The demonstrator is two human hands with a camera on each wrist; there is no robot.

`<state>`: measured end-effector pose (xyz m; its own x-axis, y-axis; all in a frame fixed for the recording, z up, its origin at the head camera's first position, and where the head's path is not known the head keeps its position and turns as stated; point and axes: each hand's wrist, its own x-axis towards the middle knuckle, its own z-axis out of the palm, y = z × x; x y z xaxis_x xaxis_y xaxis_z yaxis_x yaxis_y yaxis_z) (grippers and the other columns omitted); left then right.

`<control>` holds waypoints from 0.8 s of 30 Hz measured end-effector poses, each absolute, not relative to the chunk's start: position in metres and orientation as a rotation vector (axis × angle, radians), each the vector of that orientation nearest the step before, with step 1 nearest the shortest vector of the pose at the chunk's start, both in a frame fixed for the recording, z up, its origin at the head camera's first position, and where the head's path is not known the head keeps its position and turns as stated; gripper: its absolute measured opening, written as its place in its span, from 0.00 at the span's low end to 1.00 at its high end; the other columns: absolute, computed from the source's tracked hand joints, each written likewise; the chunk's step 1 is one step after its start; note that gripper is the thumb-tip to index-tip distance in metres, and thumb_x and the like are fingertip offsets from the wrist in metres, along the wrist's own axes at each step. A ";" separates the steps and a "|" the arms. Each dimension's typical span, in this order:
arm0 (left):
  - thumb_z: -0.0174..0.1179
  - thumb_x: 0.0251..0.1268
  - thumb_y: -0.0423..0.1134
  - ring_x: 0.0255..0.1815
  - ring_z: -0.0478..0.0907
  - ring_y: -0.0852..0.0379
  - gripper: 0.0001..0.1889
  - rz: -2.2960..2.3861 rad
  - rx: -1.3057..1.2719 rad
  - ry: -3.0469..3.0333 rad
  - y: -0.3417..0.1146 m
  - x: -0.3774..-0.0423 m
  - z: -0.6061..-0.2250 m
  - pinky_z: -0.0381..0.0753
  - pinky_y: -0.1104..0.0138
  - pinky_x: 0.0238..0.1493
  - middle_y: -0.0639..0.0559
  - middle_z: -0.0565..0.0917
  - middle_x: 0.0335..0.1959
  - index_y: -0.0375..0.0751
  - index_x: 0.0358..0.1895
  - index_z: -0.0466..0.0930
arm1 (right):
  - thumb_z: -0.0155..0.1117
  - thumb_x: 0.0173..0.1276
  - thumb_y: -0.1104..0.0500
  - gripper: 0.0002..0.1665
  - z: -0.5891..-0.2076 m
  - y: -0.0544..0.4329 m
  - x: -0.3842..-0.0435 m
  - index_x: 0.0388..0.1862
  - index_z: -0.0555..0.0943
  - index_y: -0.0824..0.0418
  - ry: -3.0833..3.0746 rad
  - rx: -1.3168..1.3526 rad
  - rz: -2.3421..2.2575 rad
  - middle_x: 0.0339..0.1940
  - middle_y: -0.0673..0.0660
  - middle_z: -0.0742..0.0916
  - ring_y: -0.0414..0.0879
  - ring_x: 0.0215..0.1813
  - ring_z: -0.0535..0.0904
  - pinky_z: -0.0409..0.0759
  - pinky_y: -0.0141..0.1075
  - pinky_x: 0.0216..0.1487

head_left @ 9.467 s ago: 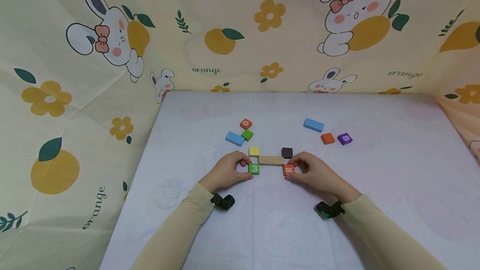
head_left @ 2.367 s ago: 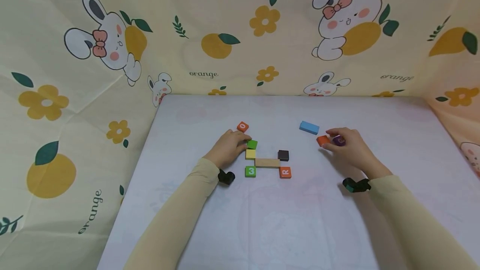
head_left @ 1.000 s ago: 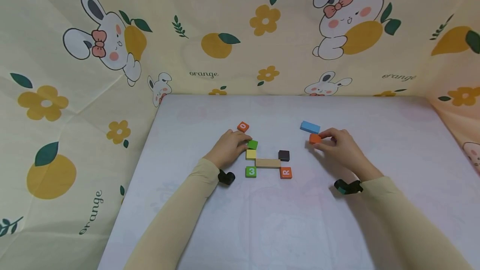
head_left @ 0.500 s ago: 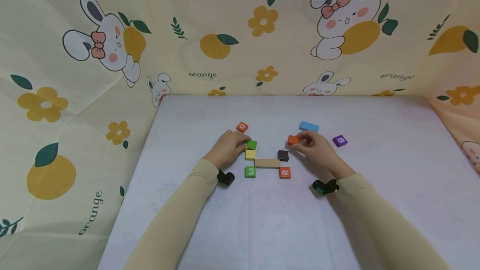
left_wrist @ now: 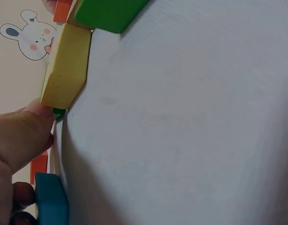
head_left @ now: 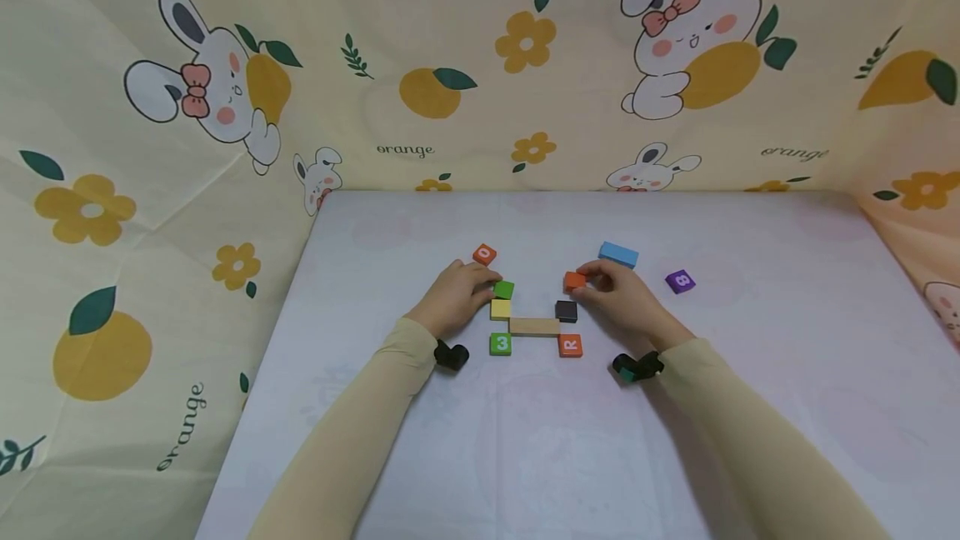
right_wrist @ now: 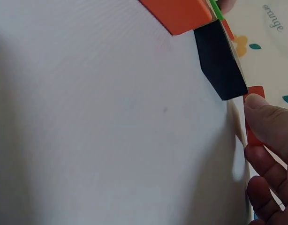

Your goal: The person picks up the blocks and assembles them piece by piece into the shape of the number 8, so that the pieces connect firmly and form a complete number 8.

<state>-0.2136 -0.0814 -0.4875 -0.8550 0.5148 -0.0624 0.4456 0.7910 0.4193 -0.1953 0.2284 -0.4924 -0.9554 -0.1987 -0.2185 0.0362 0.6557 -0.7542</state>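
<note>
- Hand on the left [head_left: 453, 298] pinches a green block [head_left: 505, 291] mid-frame.
- Hand on the right [head_left: 624, 294] pinches an orange block [head_left: 573, 282].
- Purple block [head_left: 680, 282] sits right of center.

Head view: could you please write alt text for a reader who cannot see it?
A person's right hand pinches an orange block just beyond a black block, while the left hand holds a green block just beyond a yellow block. A wooden bar and other coloured blocks lie on the white tabletop.

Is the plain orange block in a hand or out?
In: the right hand pinches the plain orange block between thumb and finger, as the right wrist view shows.
</note>
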 end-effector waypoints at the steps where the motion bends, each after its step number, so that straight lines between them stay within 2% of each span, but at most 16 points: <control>1: 0.57 0.71 0.46 0.49 0.68 0.59 0.18 0.592 0.759 2.808 -0.082 -0.214 -0.488 0.68 0.66 0.53 0.60 0.78 0.57 0.53 0.62 0.77 | 0.67 0.62 0.38 0.31 -0.493 0.227 -0.196 0.60 0.74 0.48 2.588 -0.131 -1.188 0.53 0.54 0.77 0.53 0.54 0.69 0.69 0.48 0.55; 8: 0.57 0.71 0.46 0.49 0.68 0.59 0.18 0.586 0.757 2.810 -0.082 -0.213 -0.487 0.68 0.66 0.53 0.60 0.78 0.57 0.53 0.62 0.77 | 0.65 0.63 0.37 0.31 -0.494 0.222 -0.199 0.62 0.74 0.45 2.578 -0.135 -1.149 0.59 0.53 0.76 0.53 0.58 0.68 0.67 0.53 0.60; 16: 0.57 0.71 0.46 0.49 0.68 0.59 0.18 0.589 0.758 2.812 -0.082 -0.213 -0.488 0.68 0.66 0.52 0.60 0.78 0.57 0.53 0.62 0.77 | 0.60 0.69 0.39 0.27 -0.495 0.217 -0.198 0.62 0.74 0.47 2.552 -0.129 -1.206 0.48 0.54 0.78 0.52 0.50 0.70 0.70 0.44 0.49; 24: 0.57 0.71 0.46 0.47 0.68 0.60 0.18 0.604 0.759 2.810 -0.082 -0.215 -0.490 0.69 0.66 0.51 0.60 0.79 0.56 0.53 0.62 0.77 | 0.59 0.68 0.37 0.25 -0.497 0.214 -0.198 0.60 0.77 0.44 2.564 -0.157 -1.213 0.54 0.51 0.78 0.50 0.53 0.71 0.69 0.50 0.56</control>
